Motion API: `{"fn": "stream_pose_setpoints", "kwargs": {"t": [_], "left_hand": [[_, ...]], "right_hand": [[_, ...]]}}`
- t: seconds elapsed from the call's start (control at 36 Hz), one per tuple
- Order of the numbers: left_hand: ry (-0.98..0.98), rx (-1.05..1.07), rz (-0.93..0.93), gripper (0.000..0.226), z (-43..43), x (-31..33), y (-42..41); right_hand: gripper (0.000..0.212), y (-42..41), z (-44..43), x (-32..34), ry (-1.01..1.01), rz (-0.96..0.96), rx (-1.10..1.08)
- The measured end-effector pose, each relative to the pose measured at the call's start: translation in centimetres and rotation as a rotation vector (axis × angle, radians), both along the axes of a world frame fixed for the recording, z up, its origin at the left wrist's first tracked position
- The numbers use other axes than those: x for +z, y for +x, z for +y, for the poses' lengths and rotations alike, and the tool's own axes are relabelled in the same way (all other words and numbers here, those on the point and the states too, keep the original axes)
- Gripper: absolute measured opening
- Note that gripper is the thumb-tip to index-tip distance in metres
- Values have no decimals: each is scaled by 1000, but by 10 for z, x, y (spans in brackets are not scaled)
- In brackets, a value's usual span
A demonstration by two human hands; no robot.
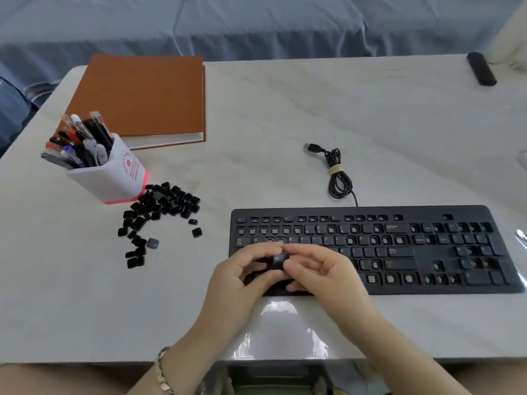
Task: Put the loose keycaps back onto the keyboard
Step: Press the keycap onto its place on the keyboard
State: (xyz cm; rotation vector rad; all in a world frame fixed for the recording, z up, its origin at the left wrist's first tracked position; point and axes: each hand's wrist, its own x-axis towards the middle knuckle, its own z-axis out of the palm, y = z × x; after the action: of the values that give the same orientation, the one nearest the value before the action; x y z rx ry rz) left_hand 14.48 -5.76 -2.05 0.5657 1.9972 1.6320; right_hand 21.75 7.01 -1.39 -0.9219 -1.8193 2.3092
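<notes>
Two hands up: left hand point(242, 276) and right hand point(320, 272) together pinch one keycap point(279, 259) over the left end of the one keyboard point(456, 289). Left of it lies one heap of loose keycaps point(159, 212) (too many to count), touching one pen cup point(114, 175).

Tabletop point(285, 104): pale, marble-veined, glossy, taking up most of view. Blue-grey cloth point(256, 21) is draping w/ creases behind far edge, 10 to 1 o'clock. Light is reflecting as white glare patch point(281, 309) at 6 o'clock, nr front edge.
</notes>
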Motion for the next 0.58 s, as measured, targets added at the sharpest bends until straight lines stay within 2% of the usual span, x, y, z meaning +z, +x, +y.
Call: {"fn": "stream_pose_setpoints", "kwargs": {"t": [0.06, 0.17, 0.25, 0.31, 0.36, 0.47, 0.58], "left_hand": [[3, -18, 67, 28, 10, -5, 3], [-13, -79, 157, 31, 30, -14, 8], [-119, -237, 394, 35, 41, -24, 15], [-227, -321, 650, 38, 47, -37, 20], [-295, -374, 824, 38, 54, -50, 25], [-371, -388, 954, 40, 71, -65, 33], [-482, -366, 999, 45, 80, -73, 34]], "right_hand": [[21, 5, 8, 3, -35, 3, -46], [20, 20, 27, 5, -55, 14, -116], [23, 38, 46, 3, 0, -1, -189], [24, 53, 61, -2, 74, -53, -239], [27, 69, 78, -9, 207, -131, -242], [31, 98, 105, -19, 458, -221, -183], [31, 114, 121, -30, 647, -273, -155]]}}
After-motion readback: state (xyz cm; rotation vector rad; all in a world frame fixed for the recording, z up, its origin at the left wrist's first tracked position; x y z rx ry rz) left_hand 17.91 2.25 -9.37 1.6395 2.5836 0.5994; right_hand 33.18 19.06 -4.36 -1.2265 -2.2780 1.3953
